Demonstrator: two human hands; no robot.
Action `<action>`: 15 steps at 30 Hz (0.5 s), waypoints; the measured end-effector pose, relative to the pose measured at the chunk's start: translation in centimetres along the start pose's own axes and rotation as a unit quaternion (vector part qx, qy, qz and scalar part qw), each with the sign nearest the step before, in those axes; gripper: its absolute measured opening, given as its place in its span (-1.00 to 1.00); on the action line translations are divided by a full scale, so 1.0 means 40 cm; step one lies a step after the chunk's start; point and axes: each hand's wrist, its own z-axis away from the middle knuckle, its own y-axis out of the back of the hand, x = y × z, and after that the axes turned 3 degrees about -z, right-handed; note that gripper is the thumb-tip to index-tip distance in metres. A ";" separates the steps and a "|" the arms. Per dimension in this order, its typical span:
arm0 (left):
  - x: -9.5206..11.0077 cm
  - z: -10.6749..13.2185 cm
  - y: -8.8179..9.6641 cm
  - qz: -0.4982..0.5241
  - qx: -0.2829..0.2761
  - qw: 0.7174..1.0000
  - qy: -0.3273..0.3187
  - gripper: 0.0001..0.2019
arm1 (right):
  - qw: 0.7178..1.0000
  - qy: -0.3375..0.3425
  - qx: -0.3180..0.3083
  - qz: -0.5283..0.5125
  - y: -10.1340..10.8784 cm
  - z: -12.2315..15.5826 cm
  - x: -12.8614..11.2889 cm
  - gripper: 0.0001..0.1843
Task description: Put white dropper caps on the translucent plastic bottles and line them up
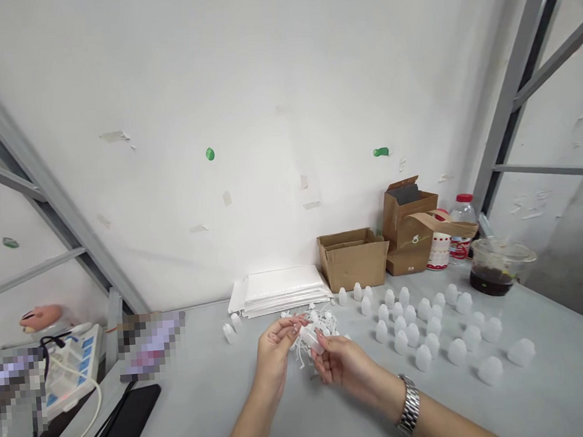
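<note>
Translucent plastic bottle (311, 341): pinched clear of the tangle
Right hand (344, 368): narrow grip, holding the bottle
Left hand (274, 361): narrow grip, held item cannot be told
White plastic tangle (317, 351): between both hands
Bottle rows (413, 334): standing on the counter (194, 398)

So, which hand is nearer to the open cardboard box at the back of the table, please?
Right hand: it is in front of the open cardboard box, almost straight below it in this view. The left hand is farther away, in front of the box and off to its left.
</note>
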 end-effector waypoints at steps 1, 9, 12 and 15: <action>0.001 -0.001 -0.001 0.005 -0.004 1.000 -0.002 -0.85 | 1.000 -0.009 -0.008 -0.005 0.000 0.001 -0.001 -0.57; 0.003 -0.006 0.000 -0.077 -0.044 0.994 0.061 -0.66 | 0.974 0.160 0.094 0.131 -0.002 -0.002 -0.035 -0.58; 0.003 -0.008 0.004 -0.131 -0.050 0.989 0.050 -0.73 | 0.967 0.172 0.109 0.154 0.001 -0.004 -0.043 -0.57; 0.001 -0.013 0.012 -0.167 -0.008 0.986 0.025 -0.80 | 0.963 0.173 0.121 0.169 0.005 -0.009 -0.042 -0.54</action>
